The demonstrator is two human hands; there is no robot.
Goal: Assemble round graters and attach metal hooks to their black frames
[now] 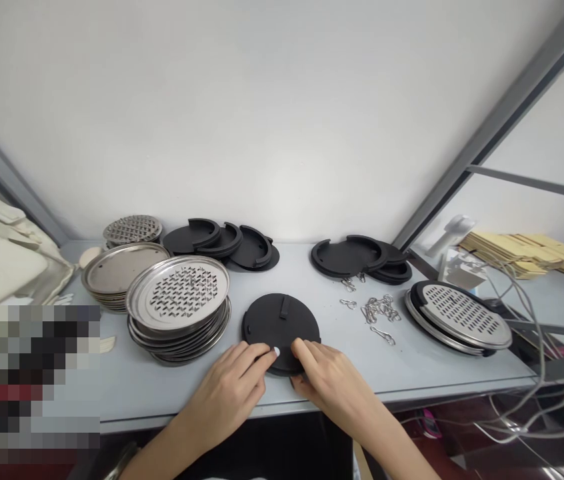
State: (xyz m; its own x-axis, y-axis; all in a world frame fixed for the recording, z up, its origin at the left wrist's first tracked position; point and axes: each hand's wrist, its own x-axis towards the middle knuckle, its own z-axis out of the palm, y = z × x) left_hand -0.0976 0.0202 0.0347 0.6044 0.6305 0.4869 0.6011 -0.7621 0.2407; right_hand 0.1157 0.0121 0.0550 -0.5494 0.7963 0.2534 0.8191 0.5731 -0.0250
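Note:
A black round plastic disc (282, 327) lies near the table's front edge, with a short strap-like tab at its far side and a small slot at its left. My left hand (237, 383) is closed at the disc's near left edge, fingers curled over the rim; a small white spot shows at its fingertips, perhaps a nail. My right hand (325, 377) grips the near right edge, thumb on top and fingers below. To the left stands a stack of metal grater discs (179, 297). Loose wire clips (381, 309) are scattered on the right.
Metal lids (122, 267) are stacked at left, a grater plate (133, 229) behind them. Black holders (249, 248) and more black holders (349, 257) lie along the wall. Assembled graters (465, 315) sit at right, beside cables (537, 313) and yellow cardboard pieces (517, 250).

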